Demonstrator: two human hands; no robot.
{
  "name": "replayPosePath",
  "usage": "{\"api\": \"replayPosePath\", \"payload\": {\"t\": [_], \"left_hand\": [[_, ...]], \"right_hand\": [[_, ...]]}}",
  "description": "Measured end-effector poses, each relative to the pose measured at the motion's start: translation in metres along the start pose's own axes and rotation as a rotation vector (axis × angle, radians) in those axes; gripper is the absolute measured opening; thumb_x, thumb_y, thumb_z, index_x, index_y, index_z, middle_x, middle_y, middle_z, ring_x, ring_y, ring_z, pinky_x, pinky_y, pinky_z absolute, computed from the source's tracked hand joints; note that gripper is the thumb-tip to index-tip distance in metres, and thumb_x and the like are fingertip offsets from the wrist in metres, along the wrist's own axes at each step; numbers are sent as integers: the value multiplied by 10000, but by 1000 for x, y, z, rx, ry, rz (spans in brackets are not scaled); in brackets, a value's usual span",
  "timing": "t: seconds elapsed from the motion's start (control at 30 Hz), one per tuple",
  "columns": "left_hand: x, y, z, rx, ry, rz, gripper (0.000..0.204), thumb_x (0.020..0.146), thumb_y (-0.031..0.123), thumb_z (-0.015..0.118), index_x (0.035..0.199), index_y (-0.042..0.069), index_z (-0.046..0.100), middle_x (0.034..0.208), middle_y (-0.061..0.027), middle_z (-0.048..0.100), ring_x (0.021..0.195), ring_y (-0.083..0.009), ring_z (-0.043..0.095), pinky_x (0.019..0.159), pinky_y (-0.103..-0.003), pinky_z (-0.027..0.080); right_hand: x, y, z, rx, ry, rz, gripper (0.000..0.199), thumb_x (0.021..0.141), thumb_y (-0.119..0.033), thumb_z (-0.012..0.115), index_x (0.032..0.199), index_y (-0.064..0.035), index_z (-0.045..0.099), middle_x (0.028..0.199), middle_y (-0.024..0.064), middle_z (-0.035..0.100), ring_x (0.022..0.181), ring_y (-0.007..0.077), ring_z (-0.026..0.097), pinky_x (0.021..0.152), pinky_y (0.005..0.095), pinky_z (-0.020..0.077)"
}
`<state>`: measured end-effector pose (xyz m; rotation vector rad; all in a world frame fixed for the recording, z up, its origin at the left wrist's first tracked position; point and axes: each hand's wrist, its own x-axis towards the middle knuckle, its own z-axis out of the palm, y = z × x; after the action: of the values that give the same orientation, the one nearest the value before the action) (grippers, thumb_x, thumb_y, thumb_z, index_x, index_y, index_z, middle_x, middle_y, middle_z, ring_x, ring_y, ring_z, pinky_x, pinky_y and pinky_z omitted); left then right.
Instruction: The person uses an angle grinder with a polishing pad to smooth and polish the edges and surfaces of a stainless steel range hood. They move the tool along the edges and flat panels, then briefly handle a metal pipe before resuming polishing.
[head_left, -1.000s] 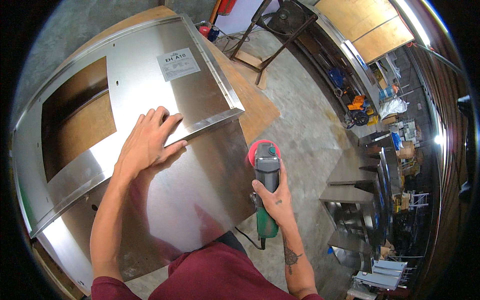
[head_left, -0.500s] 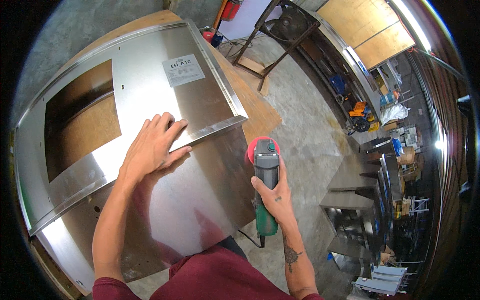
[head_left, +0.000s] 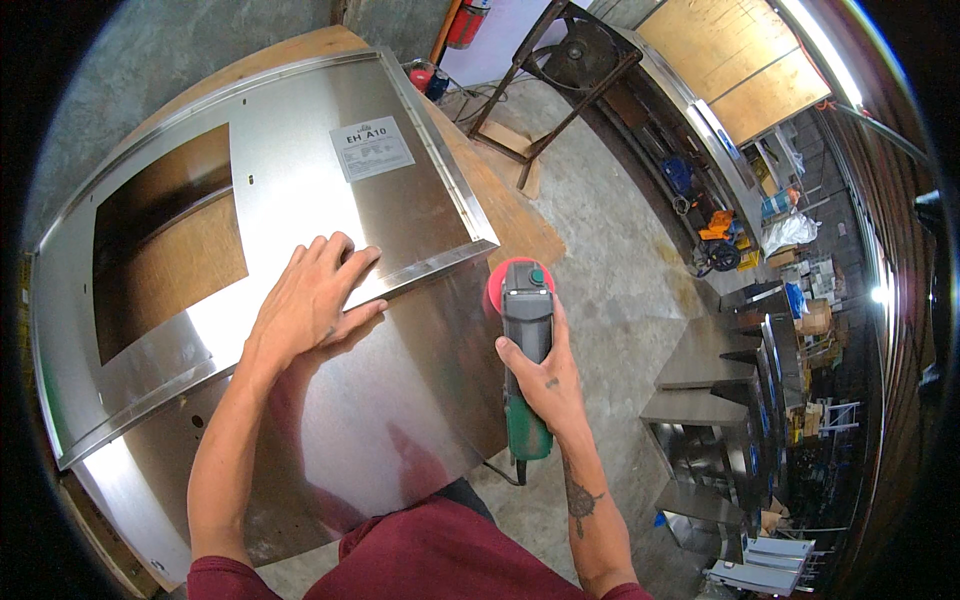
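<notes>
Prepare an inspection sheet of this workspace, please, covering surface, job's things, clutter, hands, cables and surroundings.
Surface: wooden board beneath the metal box.
Job's things: metal box with a rectangular opening and white label; grinder with pink disc.
Clutter: loose goods along the right side, including a white bag.
Hands: left hand rests on the box's edge; right hand grips the grinder, held beside the box.
Cables: dark cord leaves the grinder's lower end; far end hidden.
Surroundings: concrete floor, metal panels, red cylinder.
</notes>
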<state>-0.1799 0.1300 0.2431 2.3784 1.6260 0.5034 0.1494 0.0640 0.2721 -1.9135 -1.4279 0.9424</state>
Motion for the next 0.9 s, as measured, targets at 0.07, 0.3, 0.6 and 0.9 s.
{"api": "replayPosePath", "payload": {"t": [0.07, 0.3, 0.6, 0.9], "left_hand": [[0, 1, -1, 11, -12, -8, 616, 951, 496, 835, 1430, 140, 683, 1191, -96, 625, 1095, -278, 606, 997, -432, 510], [-2, 6, 0, 24, -14, -27, 618, 962, 530, 819, 1438, 158, 692, 1198, -79, 632, 1097, -260, 603, 1008, -427, 522], [-4, 15, -7, 12, -34, -42, 629, 984, 541, 784, 1453, 134, 686, 1203, -97, 618, 1118, -260, 594, 1031, -424, 501], [-5, 21, -11, 3, -59, -49, 627, 986, 522, 789, 1452, 118, 677, 1203, -105, 619, 1118, -274, 597, 1015, -419, 502]], "right_hand": [[2, -1, 0, -28, 9, -18, 1068, 968, -404, 831, 1779, -72, 221, 1488, 296, 678, 1286, 408, 732, 1083, 476, 561], [11, 1, 3, 13, 26, -82, 1060, 971, -396, 822, 1780, -72, 218, 1448, 282, 703, 1226, 403, 758, 1058, 470, 574], [8, -3, -3, 36, 15, -84, 1060, 970, -396, 824, 1779, -69, 222, 1396, 293, 728, 1202, 388, 770, 1030, 458, 586], [8, 14, -1, 67, 42, -128, 1063, 966, -361, 834, 1769, -21, 226, 1441, 299, 701, 1270, 392, 741, 1080, 457, 564]]}}
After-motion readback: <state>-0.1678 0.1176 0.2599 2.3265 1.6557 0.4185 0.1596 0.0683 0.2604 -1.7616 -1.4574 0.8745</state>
